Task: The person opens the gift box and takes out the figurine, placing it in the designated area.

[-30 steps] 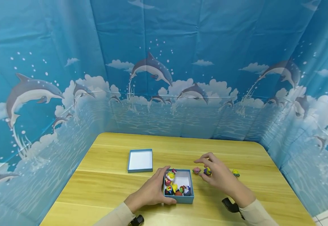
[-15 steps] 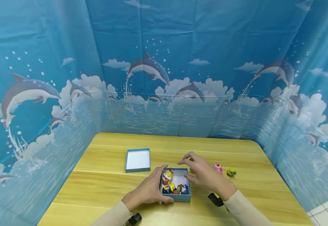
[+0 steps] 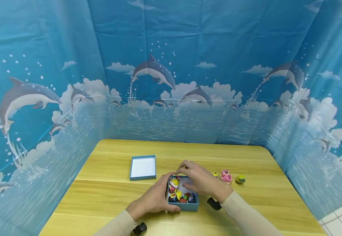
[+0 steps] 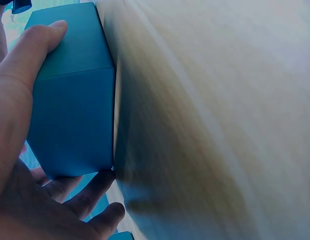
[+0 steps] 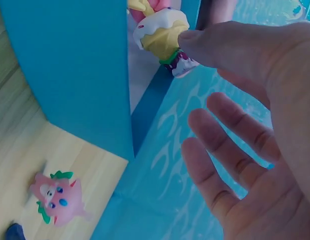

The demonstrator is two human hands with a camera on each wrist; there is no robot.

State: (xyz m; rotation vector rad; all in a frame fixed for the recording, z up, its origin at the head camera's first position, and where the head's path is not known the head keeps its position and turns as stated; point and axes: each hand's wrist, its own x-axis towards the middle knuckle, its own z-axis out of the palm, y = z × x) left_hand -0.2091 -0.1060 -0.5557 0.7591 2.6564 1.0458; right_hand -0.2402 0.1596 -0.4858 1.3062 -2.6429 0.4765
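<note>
My left hand (image 3: 154,195) holds a blue box (image 3: 188,207) from its left side, thumb on the front wall and fingers at the back, as the left wrist view also shows. Several small colourful toy figures (image 3: 178,195) lie inside along its left and front. My right hand (image 3: 199,178) reaches over the box's far right part, thumb and forefinger apart. In the right wrist view, its thumb tip overlaps a yellow figure with a white top (image 5: 165,37), while the other fingers stay spread outside the box. The forefinger's tip is hidden there.
A pink figure (image 3: 225,176) and a yellow-green one (image 3: 240,179) stand right of the box, with part of another yellow figure (image 3: 214,174) showing. A small pink figure with green parts (image 5: 57,197) lies beside the box. The white-lined lid (image 3: 142,167) lies at the back left.
My right hand has moved left from the loose figures to over the box, uncovering the larger pink figure. My left hand keeps its hold on the box.
</note>
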